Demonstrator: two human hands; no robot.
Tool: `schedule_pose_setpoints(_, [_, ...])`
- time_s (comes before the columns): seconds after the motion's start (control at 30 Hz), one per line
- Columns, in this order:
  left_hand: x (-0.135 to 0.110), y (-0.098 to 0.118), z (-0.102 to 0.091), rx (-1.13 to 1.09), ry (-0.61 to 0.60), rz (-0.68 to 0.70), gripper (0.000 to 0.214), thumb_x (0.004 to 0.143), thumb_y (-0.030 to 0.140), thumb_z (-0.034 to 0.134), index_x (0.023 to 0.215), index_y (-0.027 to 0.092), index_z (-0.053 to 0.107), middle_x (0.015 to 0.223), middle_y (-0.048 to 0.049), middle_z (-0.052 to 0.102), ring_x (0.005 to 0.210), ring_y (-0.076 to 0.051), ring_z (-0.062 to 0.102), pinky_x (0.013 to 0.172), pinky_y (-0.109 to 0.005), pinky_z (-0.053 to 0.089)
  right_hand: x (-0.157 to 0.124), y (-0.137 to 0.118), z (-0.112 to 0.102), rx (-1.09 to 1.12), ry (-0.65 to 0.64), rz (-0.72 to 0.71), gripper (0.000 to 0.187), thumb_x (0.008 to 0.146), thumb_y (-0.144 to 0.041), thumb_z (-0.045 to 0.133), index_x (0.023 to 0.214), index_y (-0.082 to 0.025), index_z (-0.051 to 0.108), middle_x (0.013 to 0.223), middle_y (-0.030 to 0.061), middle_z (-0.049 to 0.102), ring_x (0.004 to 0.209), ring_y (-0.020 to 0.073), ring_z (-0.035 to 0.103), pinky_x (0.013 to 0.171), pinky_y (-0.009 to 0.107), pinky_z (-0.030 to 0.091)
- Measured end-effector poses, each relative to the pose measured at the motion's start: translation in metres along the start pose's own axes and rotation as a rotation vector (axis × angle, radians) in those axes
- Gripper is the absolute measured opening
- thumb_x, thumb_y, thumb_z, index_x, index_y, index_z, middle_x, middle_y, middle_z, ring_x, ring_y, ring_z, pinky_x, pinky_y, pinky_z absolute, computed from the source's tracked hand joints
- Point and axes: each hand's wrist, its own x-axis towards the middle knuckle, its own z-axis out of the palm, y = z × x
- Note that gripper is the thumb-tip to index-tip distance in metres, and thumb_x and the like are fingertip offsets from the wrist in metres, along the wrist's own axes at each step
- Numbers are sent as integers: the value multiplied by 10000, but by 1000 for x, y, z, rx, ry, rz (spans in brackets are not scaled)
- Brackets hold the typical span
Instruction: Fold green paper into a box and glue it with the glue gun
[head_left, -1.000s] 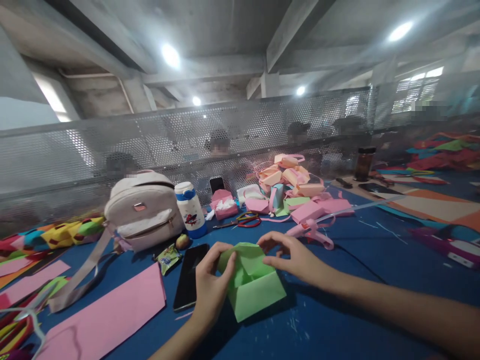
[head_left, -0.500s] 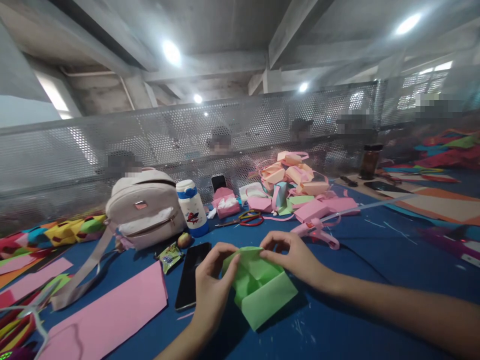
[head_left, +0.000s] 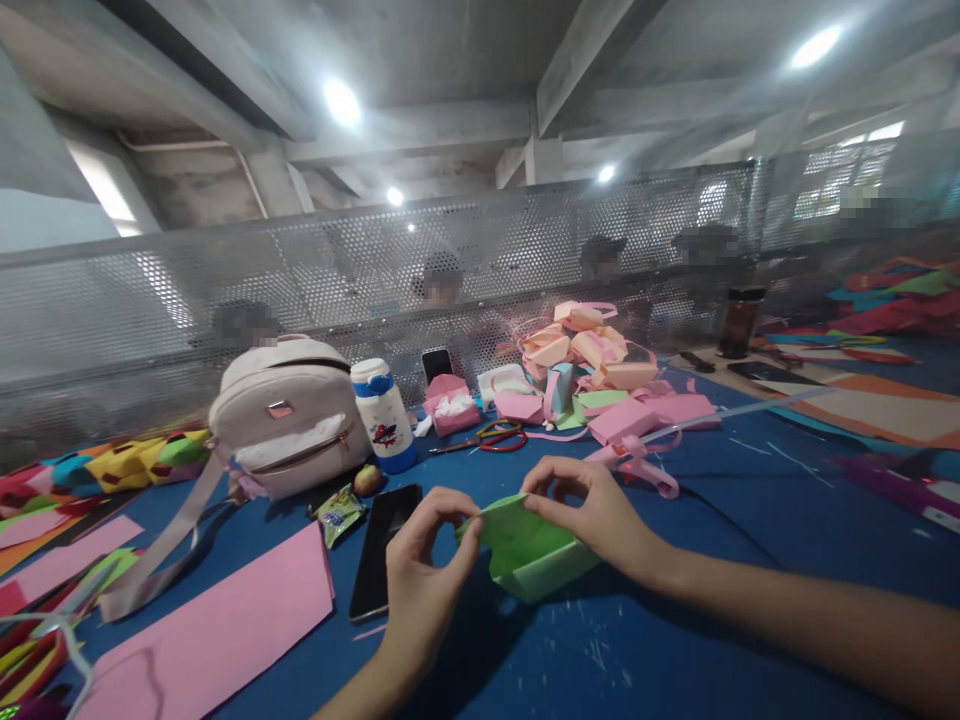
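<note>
A green folded paper box (head_left: pixel 551 570) hangs just above the blue table, its hollow inside facing me. My left hand (head_left: pixel 431 565) pinches its left upper edge between thumb and forefinger. On the upper right edge, my right hand (head_left: pixel 589 505) grips the paper in the same way. Behind my right hand lies a pink glue gun (head_left: pixel 637 462), its stick of clear glue pointing up to the right. A black phone (head_left: pixel 382 550) is beside my left hand, with a pink paper sheet (head_left: pixel 225 620) to its left.
Farther back stand a pale backpack (head_left: pixel 292 430), a white and blue bottle (head_left: pixel 384 420) and scissors (head_left: pixel 501 437). A heap of folded paper pieces (head_left: pixel 592 350) rests against the perforated metal screen (head_left: pixel 480 240). A purple glue gun (head_left: pixel 922 495) lies at right. People sit behind the screen.
The green paper box has tilted, its lower front wall swinging up and away, so its opening shows more. Both hands keep their pinch and have barely moved.
</note>
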Motion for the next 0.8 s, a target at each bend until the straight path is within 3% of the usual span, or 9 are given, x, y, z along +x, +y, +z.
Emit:
schedule_pose_setpoints(0.23, [-2, 2, 2, -12, -75, -73, 29, 842, 182, 675, 825, 188, 697, 825, -24, 673, 806, -154, 618, 722, -216, 489, -3, -4, 1, -7, -13, -75, 41, 790, -181, 693, 752, -191, 704, 759, 6, 683, 697, 143, 577, 631, 269, 388])
schedule_pose_setpoints(0.4, [-1, 4, 3, -62, -78, -83, 83, 823, 176, 689, 749, 186, 727, 752, -23, 694, 723, -149, 632, 649, -213, 485, -5, -2, 2, -2, -32, -104, 65, 795, -168, 698, 736, -193, 688, 744, 3, 670, 692, 143, 570, 620, 265, 388])
schedule_pose_setpoints(0.8, [1, 4, -2, -14, -72, 66, 128, 822, 110, 680, 744, 185, 747, 707, -37, 716, 665, -160, 638, 612, -246, 489, -6, -3, 1, -13, -25, -142, 102, 812, -264, 745, 741, -201, 705, 746, 15, 674, 689, 151, 570, 610, 276, 408])
